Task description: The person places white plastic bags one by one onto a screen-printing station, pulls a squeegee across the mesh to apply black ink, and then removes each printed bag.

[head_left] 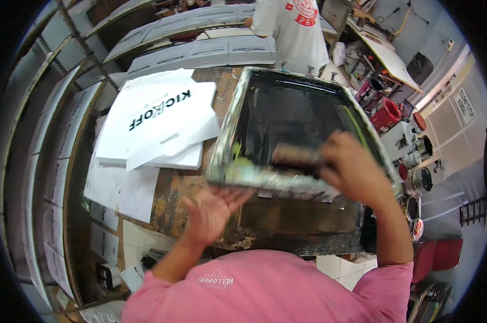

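In the head view, the right hand [348, 164] is closed around the end of a brown squeegee [294, 156], which blurs a little and extends leftward from the knuckles. Below the squeegee and the right hand lies the dark screen [292, 110], most of it stretching beyond the hand and off to its left; I cannot tell whether the squeegee's edge touches it. The pale, ink-smeared frame [226, 137] surrounds the screen, its near bar passing just on the person's side of the right hand. The left hand [214, 212] is palm up, fingers extended and thumb spread well apart, with its fingertips at the near left corner of the frame; whether they bear on it from underneath is hidden. Beyond the left hand and to its left, a pile of white sheets [163, 121] with black lettering rests on the worn brown counter [174, 202], the top sheets askew. Past the pile, farther left of the left hand, stand racks [74, 156] filled with more sheets. To the right of the right hand, beyond the frame, are a red bucket [386, 116] and several cans [418, 180]. Well beyond both hands, a person in a white shirt [294, 40] stands past the frame's far edge.
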